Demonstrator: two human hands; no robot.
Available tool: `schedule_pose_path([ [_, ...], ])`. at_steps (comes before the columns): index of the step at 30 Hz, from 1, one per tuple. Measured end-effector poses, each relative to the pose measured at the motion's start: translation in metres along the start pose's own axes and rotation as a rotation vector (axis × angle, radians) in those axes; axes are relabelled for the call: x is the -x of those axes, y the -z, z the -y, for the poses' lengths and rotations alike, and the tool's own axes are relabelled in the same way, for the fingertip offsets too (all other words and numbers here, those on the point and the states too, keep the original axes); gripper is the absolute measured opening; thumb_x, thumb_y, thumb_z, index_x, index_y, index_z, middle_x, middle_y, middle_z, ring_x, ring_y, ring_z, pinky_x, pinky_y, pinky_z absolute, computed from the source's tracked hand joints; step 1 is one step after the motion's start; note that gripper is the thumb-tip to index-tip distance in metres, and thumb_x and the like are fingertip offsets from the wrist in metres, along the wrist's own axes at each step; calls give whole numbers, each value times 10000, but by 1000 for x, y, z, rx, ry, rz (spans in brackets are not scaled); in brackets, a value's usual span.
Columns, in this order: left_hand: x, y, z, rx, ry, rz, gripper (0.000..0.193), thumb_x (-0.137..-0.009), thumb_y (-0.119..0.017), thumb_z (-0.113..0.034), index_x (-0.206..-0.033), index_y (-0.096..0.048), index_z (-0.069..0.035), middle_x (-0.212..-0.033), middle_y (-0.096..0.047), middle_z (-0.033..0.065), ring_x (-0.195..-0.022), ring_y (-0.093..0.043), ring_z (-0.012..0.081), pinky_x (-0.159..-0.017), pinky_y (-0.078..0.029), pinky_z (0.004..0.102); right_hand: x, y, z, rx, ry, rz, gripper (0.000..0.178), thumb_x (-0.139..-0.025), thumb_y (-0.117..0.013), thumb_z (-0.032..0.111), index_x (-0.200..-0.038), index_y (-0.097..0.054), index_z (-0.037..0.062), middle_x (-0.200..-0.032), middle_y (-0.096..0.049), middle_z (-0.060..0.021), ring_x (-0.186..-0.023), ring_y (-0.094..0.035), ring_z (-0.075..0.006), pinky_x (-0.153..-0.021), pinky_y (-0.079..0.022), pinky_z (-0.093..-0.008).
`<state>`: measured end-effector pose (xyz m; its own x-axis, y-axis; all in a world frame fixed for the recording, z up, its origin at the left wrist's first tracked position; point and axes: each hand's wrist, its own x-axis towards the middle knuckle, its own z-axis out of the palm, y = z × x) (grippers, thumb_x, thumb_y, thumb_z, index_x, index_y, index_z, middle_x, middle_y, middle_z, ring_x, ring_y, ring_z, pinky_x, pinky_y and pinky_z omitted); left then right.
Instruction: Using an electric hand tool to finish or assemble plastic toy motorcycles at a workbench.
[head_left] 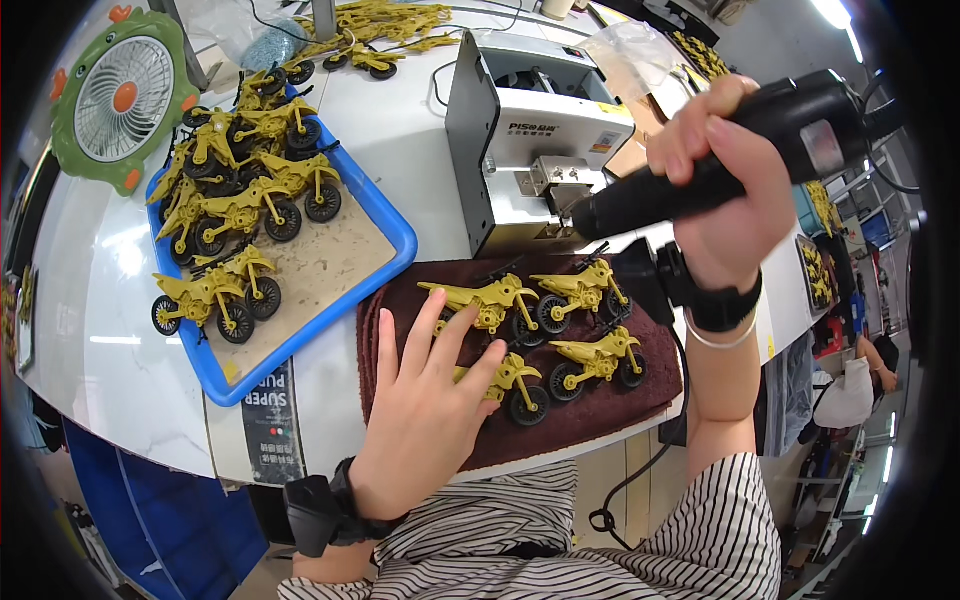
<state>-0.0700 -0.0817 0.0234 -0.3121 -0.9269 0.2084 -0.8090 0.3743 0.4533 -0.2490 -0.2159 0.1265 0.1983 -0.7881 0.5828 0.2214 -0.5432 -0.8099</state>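
Note:
My right hand (740,200) is wrapped round a black electric screwdriver (650,198). Its narrow end points down to the left, at the front of a silver screw feeder (550,120); whether the two touch, I cannot tell. On a folded brown towel (550,437) stand several yellow toy motorcycles with black wheels. My left hand (425,420) lies over the left ones with its fingers spread, touching the back left motorcycle (492,302) and partly covering the front left motorcycle (515,375). The front right motorcycle (598,355) and back right motorcycle (577,287) stand untouched.
A blue tray (402,240) on the left holds several more toy motorcycles (240,210). Behind it stands a green fan (120,100). Yellow toy parts (390,20) are heaped at the back of the white table. A black cable (665,440) hangs past the table's front edge.

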Motion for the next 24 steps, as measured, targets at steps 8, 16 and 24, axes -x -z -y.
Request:
schedule_pose_path([
  [8,-2,-8,5,28,-16,-13,520,-766,-610,-497,-1158,-566,-158,-1407,-275,221,-1335,-216,372,-1034,-139,604,48,-33,11,-244,-174,117,228,-741,-593,82,-882,-415,67,-676,-489,-59,-550,-498,-170,-582,-430,-322],
  [16,-6,-18,5,29,-2,-32,602,-715,-623,-572,-1162,-567,-173,-1399,-292,214,-1315,-260,372,-1018,-186,600,51,-26,-20,-238,-116,251,219,-785,-553,-29,-966,-440,21,-753,-562,-68,-641,-549,-106,-597,-478,-243],
  [24,-6,-18,6,60,-15,-82,571,-712,-636,-542,-1068,-611,-97,-1349,-368,187,-1284,-310,355,-1014,-240,556,50,-39,-17,-64,-152,295,221,-768,-593,5,-916,-433,40,-702,-526,-45,-599,-527,-117,-591,-458,-268],
])
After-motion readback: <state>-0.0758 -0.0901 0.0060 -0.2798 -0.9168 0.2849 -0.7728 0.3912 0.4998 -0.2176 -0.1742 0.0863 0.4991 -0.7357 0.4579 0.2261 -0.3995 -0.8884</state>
